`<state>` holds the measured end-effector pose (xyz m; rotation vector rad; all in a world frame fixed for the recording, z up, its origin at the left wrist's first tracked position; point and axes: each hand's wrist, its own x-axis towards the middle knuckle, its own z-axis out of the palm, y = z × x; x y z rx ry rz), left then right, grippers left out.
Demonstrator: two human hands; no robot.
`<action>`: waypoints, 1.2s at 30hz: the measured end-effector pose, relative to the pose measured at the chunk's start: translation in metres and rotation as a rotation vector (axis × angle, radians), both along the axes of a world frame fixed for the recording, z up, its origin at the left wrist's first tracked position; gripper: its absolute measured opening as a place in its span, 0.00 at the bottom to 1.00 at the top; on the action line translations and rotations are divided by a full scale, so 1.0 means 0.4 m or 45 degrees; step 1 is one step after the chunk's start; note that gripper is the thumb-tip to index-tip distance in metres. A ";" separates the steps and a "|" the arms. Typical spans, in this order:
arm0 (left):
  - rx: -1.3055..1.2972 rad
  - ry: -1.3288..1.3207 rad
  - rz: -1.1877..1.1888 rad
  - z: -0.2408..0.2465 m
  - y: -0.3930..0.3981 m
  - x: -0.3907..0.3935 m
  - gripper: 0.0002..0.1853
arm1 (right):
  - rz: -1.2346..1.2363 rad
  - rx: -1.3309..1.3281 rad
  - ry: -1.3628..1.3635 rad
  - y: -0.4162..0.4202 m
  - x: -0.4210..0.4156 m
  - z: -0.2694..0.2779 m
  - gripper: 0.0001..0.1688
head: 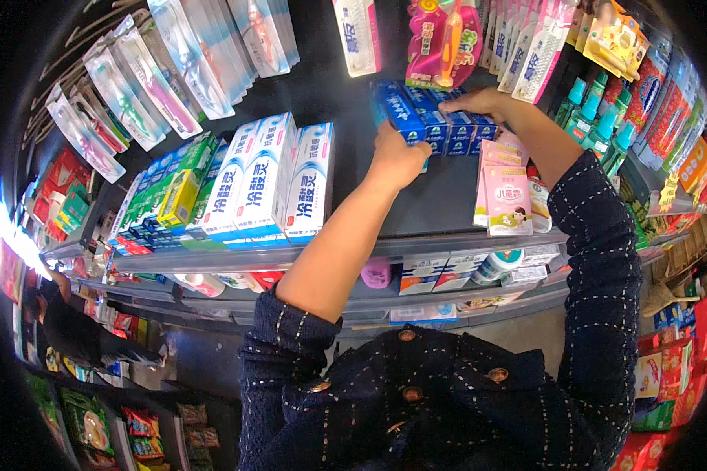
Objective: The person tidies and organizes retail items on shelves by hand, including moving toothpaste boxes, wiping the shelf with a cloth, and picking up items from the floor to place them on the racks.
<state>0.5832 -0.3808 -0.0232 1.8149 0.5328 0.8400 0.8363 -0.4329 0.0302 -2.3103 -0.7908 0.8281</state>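
On a dark shop shelf (359, 194), blue toothpaste boxes (402, 115) stand in a small group towards the back. My left hand (397, 154) is at the near left end of this group, its fingers round the leftmost blue box and its thumb on the right. My right hand (477, 103) reaches over the group from the right, fingertips on top of a box; whether it grips one cannot be told. Left of my left forearm stand white and blue toothpaste boxes (259, 176), then green boxes (194, 159) with a yellow box (177, 197) on top. Pink sachets (506, 200) lie right of the blue boxes.
Packaged toothbrushes (153, 88) and a pink toothbrush card (442, 44) hang above the shelf. Green bottles (598, 126) stand at the right. A clear shelf edge (212, 260) runs along the front, with boxes and tubs beneath. Another person (76, 329) is at the far left.
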 end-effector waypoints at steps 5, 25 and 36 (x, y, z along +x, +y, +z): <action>0.097 0.001 0.135 -0.021 -0.013 -0.078 0.29 | 0.385 -0.014 0.287 -0.002 -0.131 0.035 0.51; 1.087 0.033 0.001 0.028 -0.313 -0.201 0.37 | 0.691 -0.028 -0.092 -0.011 -0.283 0.090 0.65; 1.227 1.081 0.155 0.174 -0.112 -0.262 0.45 | 0.703 0.030 0.020 0.005 -0.283 0.053 0.60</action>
